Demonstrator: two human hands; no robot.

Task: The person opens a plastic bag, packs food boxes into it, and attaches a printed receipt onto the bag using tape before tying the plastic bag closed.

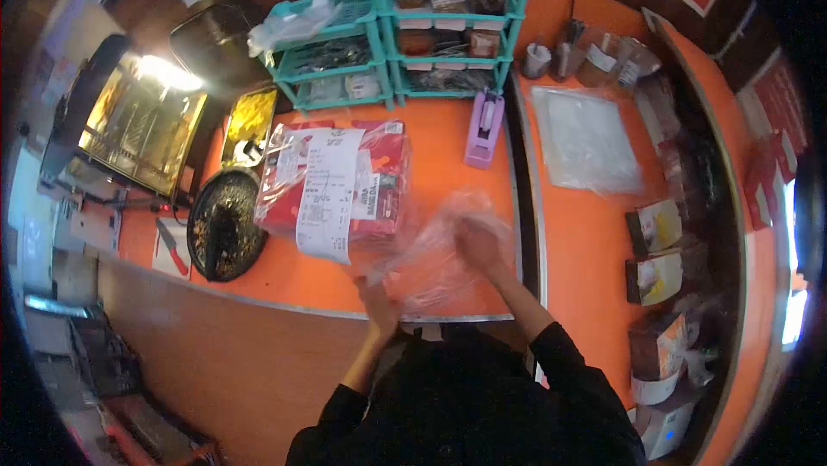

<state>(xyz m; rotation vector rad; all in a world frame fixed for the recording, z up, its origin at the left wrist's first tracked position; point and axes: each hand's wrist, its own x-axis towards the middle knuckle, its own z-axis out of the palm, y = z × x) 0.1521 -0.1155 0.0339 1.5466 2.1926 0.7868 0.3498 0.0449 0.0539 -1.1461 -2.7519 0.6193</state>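
Observation:
A red box sits on the orange counter, wrapped in a clear plastic bag. A long printed receipt lies over the box, and a smaller label is beside it. The loose end of the bag spreads out to the right of the box. My right hand is closed on this loose plastic, its fingertips partly hidden. Lower down, near the counter's front edge, my left hand grips the near edge of the same plastic, just below the box.
A purple tape dispenser stands behind my right hand. On the left are a black stone mortar, a red-handled knife and a lit glass display case. Teal racks stand at the back; clear plastic bags lie on the right counter.

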